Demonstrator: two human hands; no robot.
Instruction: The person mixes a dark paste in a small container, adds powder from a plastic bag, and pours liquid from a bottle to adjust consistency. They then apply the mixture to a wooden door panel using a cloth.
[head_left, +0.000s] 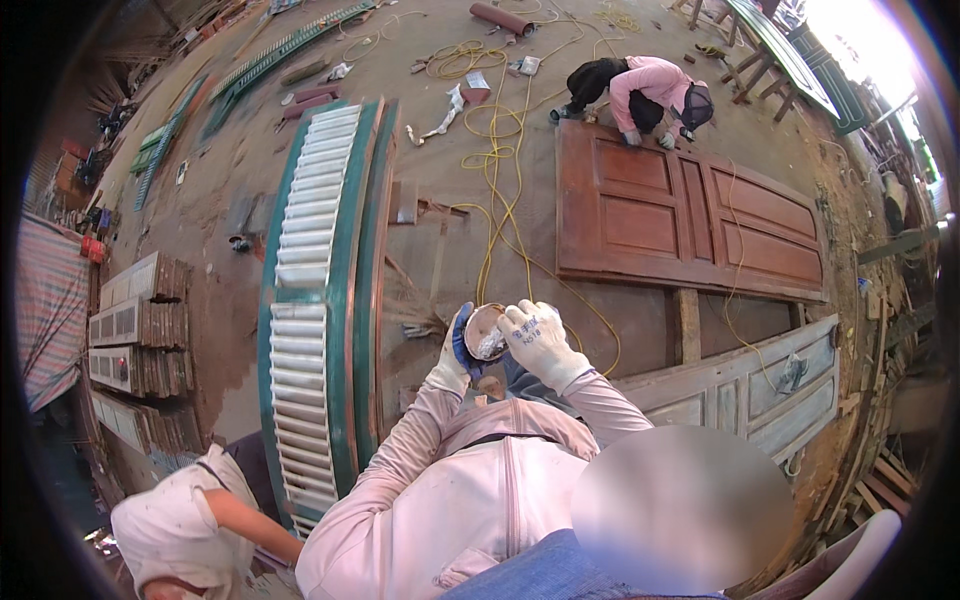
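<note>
Bowl (484, 318) in both gloved hands, just right of the shutter (326, 205) and level with its middle: the left hand (455, 358) grips its side with curled fingers, while the right hand (538, 345) lies bent over the opposite rim, and whether its fingers pinch anything I cannot tell. White stuff (491, 346) shows inside, too small to identify. The step in hand looks to be working those contents; the next move probably calls for a firm left hold, the bowl kept level. Brown, dusty-looking ground (225, 310) spreads round the shutter. To its right lie a brown door (640, 220), where a co-worker (655, 80) crouches, and, toward its near end, a grey door (725, 400). Yellow cord (490, 156) loops right of the shutter and past its far end. Left of it stand stacked panels (118, 325), then a striped sheet (48, 310); another co-worker (185, 515) bends by its near end. Daylight glares far to its right.
</note>
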